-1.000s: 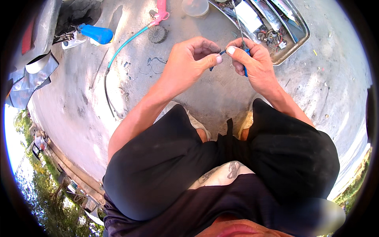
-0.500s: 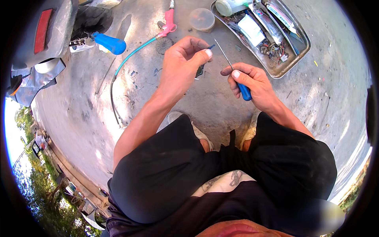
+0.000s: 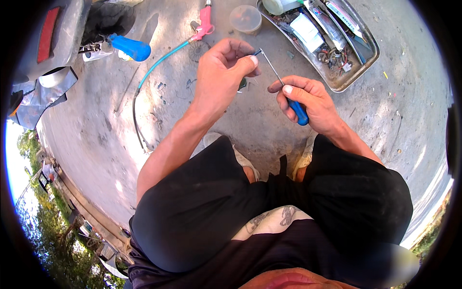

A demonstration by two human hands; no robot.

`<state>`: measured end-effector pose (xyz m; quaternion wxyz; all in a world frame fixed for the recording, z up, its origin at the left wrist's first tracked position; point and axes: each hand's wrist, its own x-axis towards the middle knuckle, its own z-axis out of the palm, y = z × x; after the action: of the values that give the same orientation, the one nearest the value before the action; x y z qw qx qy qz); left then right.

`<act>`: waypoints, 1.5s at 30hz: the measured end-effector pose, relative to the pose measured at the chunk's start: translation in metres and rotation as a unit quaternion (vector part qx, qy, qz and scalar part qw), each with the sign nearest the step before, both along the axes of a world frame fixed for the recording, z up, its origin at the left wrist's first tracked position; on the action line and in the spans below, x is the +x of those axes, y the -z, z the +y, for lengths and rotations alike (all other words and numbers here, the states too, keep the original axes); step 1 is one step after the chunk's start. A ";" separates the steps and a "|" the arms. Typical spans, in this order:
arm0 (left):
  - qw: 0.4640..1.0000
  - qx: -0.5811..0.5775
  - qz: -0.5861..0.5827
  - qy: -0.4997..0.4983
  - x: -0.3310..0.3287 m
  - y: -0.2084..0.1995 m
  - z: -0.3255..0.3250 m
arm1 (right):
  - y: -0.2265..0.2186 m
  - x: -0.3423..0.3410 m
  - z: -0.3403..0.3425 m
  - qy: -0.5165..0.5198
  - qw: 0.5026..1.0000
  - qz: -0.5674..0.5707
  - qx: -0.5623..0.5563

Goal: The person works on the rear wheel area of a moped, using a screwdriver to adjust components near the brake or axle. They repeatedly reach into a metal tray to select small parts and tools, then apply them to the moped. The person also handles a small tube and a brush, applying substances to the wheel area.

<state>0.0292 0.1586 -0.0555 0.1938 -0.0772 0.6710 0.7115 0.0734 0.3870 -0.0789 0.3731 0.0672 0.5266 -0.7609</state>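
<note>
crouching over a grey concrete floor (image 3: 260,127), a person in black trousers (image 3: 361,188) works with both bare hands well above it. the left hand (image 3: 227,67) is pinched, thumb against fingers, around a small dark piece (image 3: 257,52); most of that piece is hidden, so its shape is hard to tell. the right hand (image 3: 308,100) is closed around a screwdriver (image 3: 299,113) with a blue handle, its thin metal shaft slanting far and left until the tip reaches the piece; whether the two touch cannot be told. the floor is worn and stained, with dark scraps and thin wire scattered on the left and a tiny yellow bit (image 3: 385,75) on the right. sunlight falls in bright patches on its left side. on the far right sits a metal tray (image 3: 339,90) crowded with packets and small parts, and just left of it a round clear tub (image 3: 245,20). farther left lies a pinkish-red air gun (image 3: 205,25) on a teal hose (image 3: 166,57). at the far left are a blue bottle-shaped object (image 3: 131,48) and a grey panel with a red strip (image 3: 48,34). beyond the left edge of the floor runs a pale ledge (image 3: 91,209), with green foliage (image 3: 45,226) outside it.
</note>
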 end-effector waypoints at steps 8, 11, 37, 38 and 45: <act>0.999 -0.018 0.031 -0.018 0.000 0.002 0.004 | -0.003 0.002 -0.003 0.014 1.000 -0.007 -0.017; 0.999 -0.012 0.039 -0.027 0.000 0.004 0.005 | -0.004 0.001 -0.003 0.015 1.000 -0.005 -0.015; 0.999 0.019 0.017 -0.033 0.000 0.007 0.005 | -0.001 0.001 -0.004 -0.023 0.999 0.034 0.029; 0.999 0.024 0.019 -0.034 0.000 0.007 0.005 | -0.001 0.001 -0.004 -0.023 0.999 0.035 0.032; 0.997 0.060 0.024 -0.049 0.000 0.007 0.007 | -0.003 0.001 -0.005 -0.028 0.998 0.034 0.037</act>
<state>0.0296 0.1659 -0.0623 0.1469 -0.0809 0.6266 0.7611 0.0744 0.3815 -0.0760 0.3736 0.0404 0.5685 -0.7319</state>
